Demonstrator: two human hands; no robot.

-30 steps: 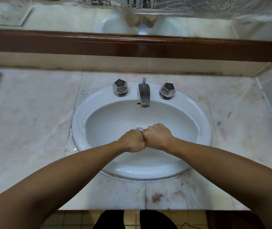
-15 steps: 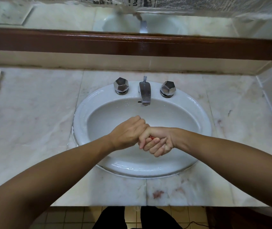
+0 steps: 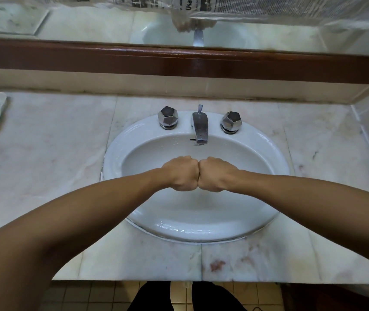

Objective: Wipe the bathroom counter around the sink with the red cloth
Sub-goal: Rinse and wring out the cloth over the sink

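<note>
While half a second ago the right hand [image 3: 218, 173] was turned up, both fists now meet knuckle to knuckle over the sink [image 3: 275, 153]. Left hand [image 3: 180, 173] fingers are curled too; the cloth is hidden, probably wrung inside them. Counter [image 3: 44, 153] not yet wiped.

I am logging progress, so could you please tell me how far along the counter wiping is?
Done: nothing clearly; only a wet sheen on the counter left of the sink. In hand: the left hand and right hand are fisted, knuckles touching, over the basin; no red cloth shows, perhaps hidden inside. Left: the wiping, including the reddish stain at the front.
</note>
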